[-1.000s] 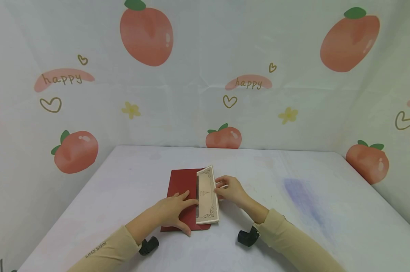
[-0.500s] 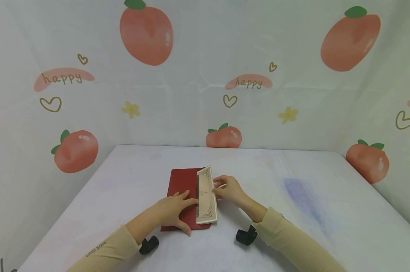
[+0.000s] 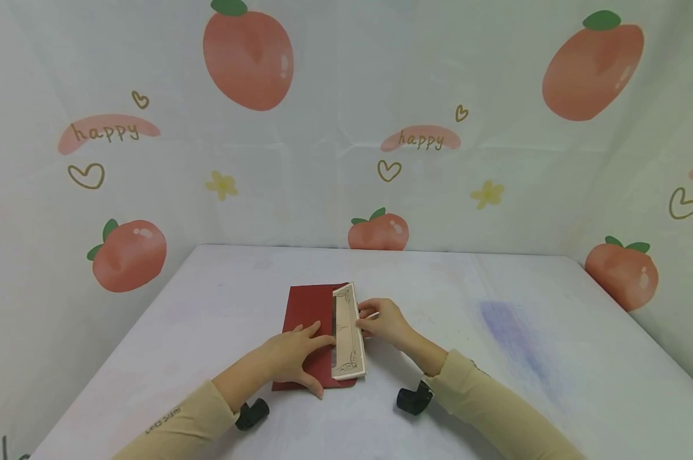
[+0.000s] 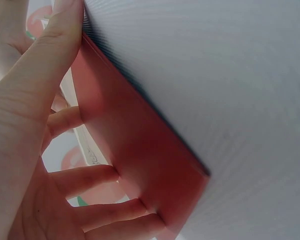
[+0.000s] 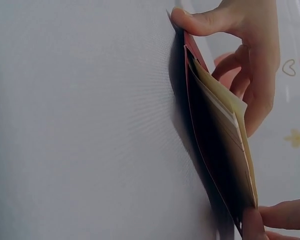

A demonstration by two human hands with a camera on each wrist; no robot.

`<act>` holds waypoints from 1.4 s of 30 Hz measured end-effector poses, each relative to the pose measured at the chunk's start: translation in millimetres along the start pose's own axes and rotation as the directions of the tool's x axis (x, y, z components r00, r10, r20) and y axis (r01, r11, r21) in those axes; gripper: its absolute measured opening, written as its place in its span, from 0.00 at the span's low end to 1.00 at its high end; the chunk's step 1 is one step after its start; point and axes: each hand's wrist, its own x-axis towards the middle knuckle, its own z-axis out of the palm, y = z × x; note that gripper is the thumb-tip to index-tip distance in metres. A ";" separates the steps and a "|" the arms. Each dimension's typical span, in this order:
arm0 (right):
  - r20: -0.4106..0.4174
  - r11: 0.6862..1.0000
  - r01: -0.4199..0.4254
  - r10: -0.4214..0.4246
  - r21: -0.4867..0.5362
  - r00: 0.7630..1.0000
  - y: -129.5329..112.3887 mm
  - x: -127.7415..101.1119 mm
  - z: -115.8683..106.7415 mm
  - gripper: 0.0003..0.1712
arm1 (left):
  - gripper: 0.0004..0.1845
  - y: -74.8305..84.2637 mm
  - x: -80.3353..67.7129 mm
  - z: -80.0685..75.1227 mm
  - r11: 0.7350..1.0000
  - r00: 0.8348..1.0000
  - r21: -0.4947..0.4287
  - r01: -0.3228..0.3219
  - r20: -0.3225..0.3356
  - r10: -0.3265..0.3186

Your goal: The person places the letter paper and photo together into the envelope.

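Note:
A red envelope (image 3: 309,305) lies flat on the table, its opening facing right. From that opening sticks a cream card (image 3: 345,335) with dark ornamental corners, its left part hidden inside. My left hand (image 3: 291,356) rests on the envelope with fingers spread; in the left wrist view its fingertips press on the red surface (image 4: 120,135) and the thumb lies along an edge. My right hand (image 3: 387,321) pinches the card's right edge between thumb and fingers. In the right wrist view the envelope's mouth gapes around the card (image 5: 227,102), and the right fingertips (image 5: 285,215) are at the lower edge.
The white table (image 3: 467,409) has a faint purple smudge (image 3: 510,338) at right. Behind it hangs a white cloth backdrop (image 3: 323,179) printed with fruit, hearts and flowers. Black wrist cameras sit beneath the left sleeve (image 3: 252,414) and right sleeve (image 3: 414,398).
The right hand has shifted slightly left together with the card, so a little less of the card shows outside the envelope. The left hand stays in place on the envelope.

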 end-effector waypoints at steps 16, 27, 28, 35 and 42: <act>-0.041 0.999 0.009 -0.011 -0.052 0.999 -4.4 -2.1 6.2 0.18 | 0.47 1.7 -1.0 -0.6 1.000 1.000 -0.004 0.012 0.009 -0.012; -0.074 0.999 0.022 -0.024 -0.037 0.997 -4.7 0.0 9.7 0.20 | 0.48 1.7 -1.7 -1.0 1.000 1.000 -0.013 0.006 0.004 -0.006; -0.076 0.999 0.025 -0.028 -0.037 0.997 -4.7 0.0 9.9 0.20 | 0.47 1.7 -1.6 -1.0 1.000 1.000 -0.013 0.007 0.005 -0.007; -0.079 0.999 0.024 -0.026 -0.028 0.997 -4.0 0.4 10.4 0.20 | 0.47 1.6 -1.2 -0.9 1.000 1.000 -0.008 0.011 0.006 -0.011; -0.070 1.000 0.017 -0.017 -0.010 0.997 -5.3 -0.3 11.2 0.19 | 0.47 1.6 -0.8 -0.8 1.000 1.000 -0.014 0.019 0.007 -0.019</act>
